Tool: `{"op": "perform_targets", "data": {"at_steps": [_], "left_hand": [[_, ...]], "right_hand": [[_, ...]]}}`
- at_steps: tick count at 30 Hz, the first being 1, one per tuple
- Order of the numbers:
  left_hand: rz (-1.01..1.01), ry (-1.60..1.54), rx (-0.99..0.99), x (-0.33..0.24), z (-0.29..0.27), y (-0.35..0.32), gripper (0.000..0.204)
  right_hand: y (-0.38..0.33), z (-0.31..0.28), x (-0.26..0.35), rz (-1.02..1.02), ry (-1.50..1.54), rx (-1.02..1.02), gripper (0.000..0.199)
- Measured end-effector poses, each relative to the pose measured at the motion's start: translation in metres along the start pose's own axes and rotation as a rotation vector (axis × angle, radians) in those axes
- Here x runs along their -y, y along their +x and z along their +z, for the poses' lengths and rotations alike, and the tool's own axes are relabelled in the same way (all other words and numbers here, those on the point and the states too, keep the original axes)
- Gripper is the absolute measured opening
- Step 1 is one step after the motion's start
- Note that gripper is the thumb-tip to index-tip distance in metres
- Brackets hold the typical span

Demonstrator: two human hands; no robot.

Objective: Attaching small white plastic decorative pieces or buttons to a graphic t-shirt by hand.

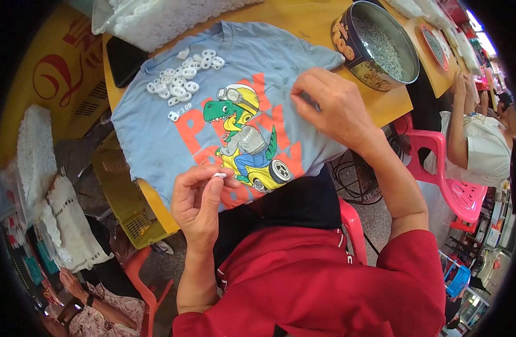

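My left hand (pixel 199 202) pinches a small white plastic piece (pixel 219 175) between thumb and fingertips, above the lower part of a light blue T-shirt (pixel 148 132). The shirt lies spread over the table and carries a printed dinosaur on a yellow scooter. My right hand (pixel 333 106) is over the shirt's right side, fingers curled and drawn together; whatever they hold, if anything, is too small to make out. Several thin metal bits (pixel 285 81) lie scattered just beyond it. A loose pile of white oval pieces with holes (pixel 179 78) rests near the shirt's collar.
A round tin (pixel 347 42) of small silvery metal bits stands at the far right. A clear tub of white pieces (pixel 162 22) sits at the back left, beside a black phone-like slab (pixel 125 60). A yellow crate (pixel 123 191) is below the table's left edge. Other people sit at both sides.
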State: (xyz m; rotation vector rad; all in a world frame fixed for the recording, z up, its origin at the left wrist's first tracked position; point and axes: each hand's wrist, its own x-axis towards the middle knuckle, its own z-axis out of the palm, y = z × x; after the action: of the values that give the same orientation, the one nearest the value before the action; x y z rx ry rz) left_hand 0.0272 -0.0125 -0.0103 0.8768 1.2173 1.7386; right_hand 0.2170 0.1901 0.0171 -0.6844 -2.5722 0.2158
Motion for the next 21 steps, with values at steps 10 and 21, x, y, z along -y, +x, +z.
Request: {"op": "perform_targets", "data": {"at_steps": [10, 21], "left_hand": [[-0.032, -0.133, -0.041, 0.0, -0.005, 0.003, 0.013], [-0.086, -0.357, -0.095, -0.011, -0.008, 0.003, 0.019]], "right_hand": [[-0.004, -0.015, 0.006, 0.613, 1.09, -0.009, 0.017], [-0.002, -0.008, 0.074, 0.68, 1.738, 0.132, 0.028]]}}
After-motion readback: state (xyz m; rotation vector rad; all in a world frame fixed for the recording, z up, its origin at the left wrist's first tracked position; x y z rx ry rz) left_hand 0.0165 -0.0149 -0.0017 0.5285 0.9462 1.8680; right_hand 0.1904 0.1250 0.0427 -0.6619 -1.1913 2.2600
